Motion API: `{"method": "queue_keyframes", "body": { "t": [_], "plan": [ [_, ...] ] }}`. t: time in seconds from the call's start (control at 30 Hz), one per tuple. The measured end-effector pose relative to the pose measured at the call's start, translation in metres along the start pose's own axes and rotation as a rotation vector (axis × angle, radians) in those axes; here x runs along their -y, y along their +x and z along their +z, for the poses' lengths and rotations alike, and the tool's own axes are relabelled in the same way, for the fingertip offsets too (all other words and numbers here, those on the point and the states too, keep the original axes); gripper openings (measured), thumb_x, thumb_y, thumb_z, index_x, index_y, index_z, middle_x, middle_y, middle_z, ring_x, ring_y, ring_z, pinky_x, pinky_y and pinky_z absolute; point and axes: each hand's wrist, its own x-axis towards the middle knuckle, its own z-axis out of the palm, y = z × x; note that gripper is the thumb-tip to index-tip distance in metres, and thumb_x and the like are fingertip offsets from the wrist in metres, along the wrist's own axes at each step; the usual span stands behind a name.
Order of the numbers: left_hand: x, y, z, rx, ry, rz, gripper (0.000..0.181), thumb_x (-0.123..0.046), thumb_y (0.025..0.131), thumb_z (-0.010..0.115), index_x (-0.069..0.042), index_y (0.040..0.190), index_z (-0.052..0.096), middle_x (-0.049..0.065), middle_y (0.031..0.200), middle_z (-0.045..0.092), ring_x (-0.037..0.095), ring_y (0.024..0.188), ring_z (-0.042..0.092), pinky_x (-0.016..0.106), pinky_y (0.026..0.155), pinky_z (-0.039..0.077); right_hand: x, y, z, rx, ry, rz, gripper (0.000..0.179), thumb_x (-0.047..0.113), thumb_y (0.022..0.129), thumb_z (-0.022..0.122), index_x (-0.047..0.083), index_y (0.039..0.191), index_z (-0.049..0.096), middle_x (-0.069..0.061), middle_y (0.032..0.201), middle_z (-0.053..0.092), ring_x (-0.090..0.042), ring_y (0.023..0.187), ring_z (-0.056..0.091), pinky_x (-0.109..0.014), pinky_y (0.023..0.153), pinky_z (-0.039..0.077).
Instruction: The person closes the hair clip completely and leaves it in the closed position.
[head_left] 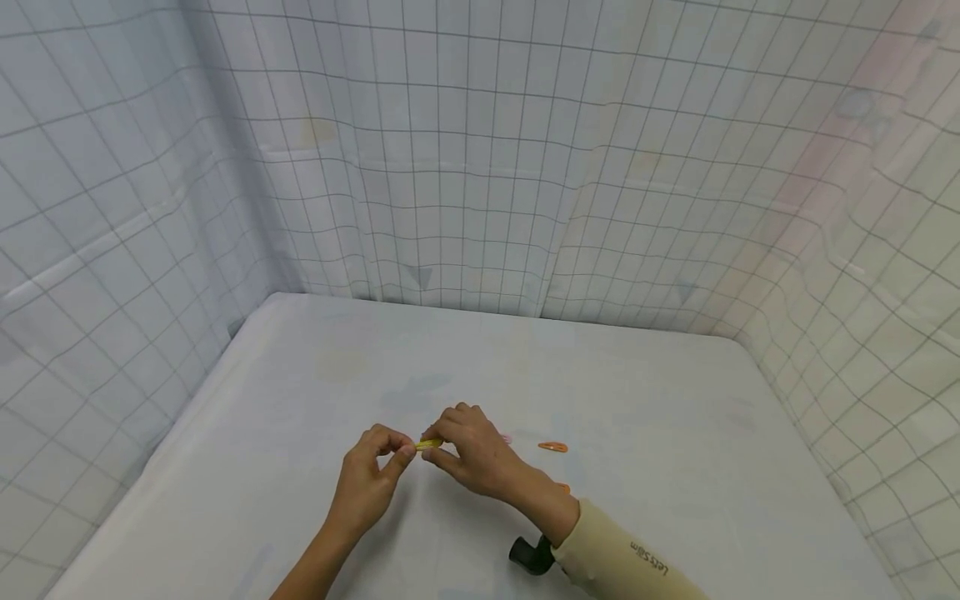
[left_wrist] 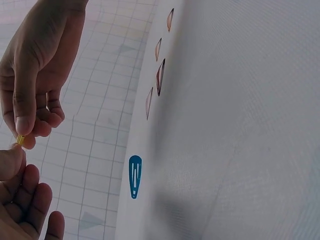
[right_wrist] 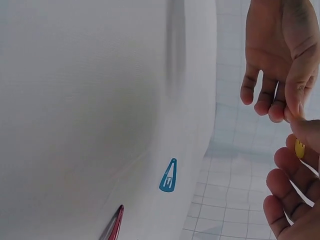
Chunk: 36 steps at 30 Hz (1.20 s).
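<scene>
A yellow snap hair clip [head_left: 428, 445] is held up over the white table between both hands. My left hand [head_left: 369, 483] pinches one end between thumb and forefinger. From the other side my right hand [head_left: 480, 454] pinches the clip with thumb and fingers, covering much of it. In the right wrist view the clip's yellow end [right_wrist: 300, 148] shows beside the fingers of the right hand [right_wrist: 295, 190], with the left hand [right_wrist: 280, 60] above. A blue snap hair clip [left_wrist: 135, 176] lies on the table near the hands in both wrist views.
To the right lie an orange hair clip [head_left: 552, 447], another orange clip [head_left: 563, 487] partly behind the right wrist, and a pink clip [head_left: 507, 438]. A dark red clip [right_wrist: 117, 224] shows in the right wrist view. A black curved object [head_left: 531, 556] sits under the right sleeve. Gridded curtains surround the table.
</scene>
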Motion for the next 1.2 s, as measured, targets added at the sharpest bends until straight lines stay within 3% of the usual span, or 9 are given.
{"method": "queue_keyframes", "body": {
  "t": [0.27,0.63,0.83,1.03,1.2],
  "plan": [
    [-0.002,0.001,0.000,-0.004,0.026,-0.052,0.005,-0.016,0.090,0.063,-0.013,0.086,0.063,-0.003,0.087,0.061,0.012,0.090,0.055,0.036,0.089,0.043,-0.004,-0.003,0.000,-0.052,-0.151,-0.043,0.032,0.028,0.080,0.075,0.016,0.107,0.060,0.006,0.092,0.058,-0.008,0.082,0.050,-0.020,0.072,0.037],
    [-0.003,0.001,0.000,0.081,-0.029,-0.182,0.011,-0.019,0.092,0.060,-0.009,0.094,0.062,0.003,0.093,0.063,0.021,0.100,0.057,0.046,0.090,0.045,-0.008,-0.006,0.001,-0.112,-0.309,-0.136,0.020,0.027,0.080,0.075,0.020,0.096,0.065,0.009,0.092,0.061,-0.008,0.082,0.049,-0.022,0.073,0.038],
    [-0.003,0.001,-0.001,0.117,-0.068,-0.236,0.018,-0.025,0.094,0.058,-0.008,0.098,0.062,0.004,0.096,0.064,0.020,0.100,0.057,0.040,0.085,0.047,-0.010,-0.005,0.004,-0.142,-0.388,-0.188,0.021,0.029,0.077,0.077,0.020,0.093,0.067,0.010,0.089,0.062,-0.008,0.081,0.050,-0.022,0.073,0.039],
    [0.000,0.001,0.000,0.104,-0.069,-0.235,0.021,-0.028,0.092,0.060,-0.009,0.098,0.063,0.004,0.097,0.065,0.019,0.098,0.057,0.039,0.085,0.047,-0.011,-0.006,0.005,-0.125,-0.393,-0.172,0.018,0.029,0.079,0.076,0.020,0.092,0.068,0.010,0.088,0.062,-0.008,0.081,0.050,-0.022,0.074,0.038],
    [0.004,0.003,0.000,0.040,-0.032,-0.187,0.019,-0.026,0.090,0.063,-0.012,0.103,0.063,0.001,0.098,0.065,0.014,0.094,0.056,0.030,0.084,0.046,-0.009,-0.007,0.007,-0.090,-0.349,-0.105,0.016,0.030,0.080,0.074,0.021,0.092,0.068,0.010,0.087,0.063,-0.007,0.080,0.049,-0.022,0.073,0.038]
  ]
}}
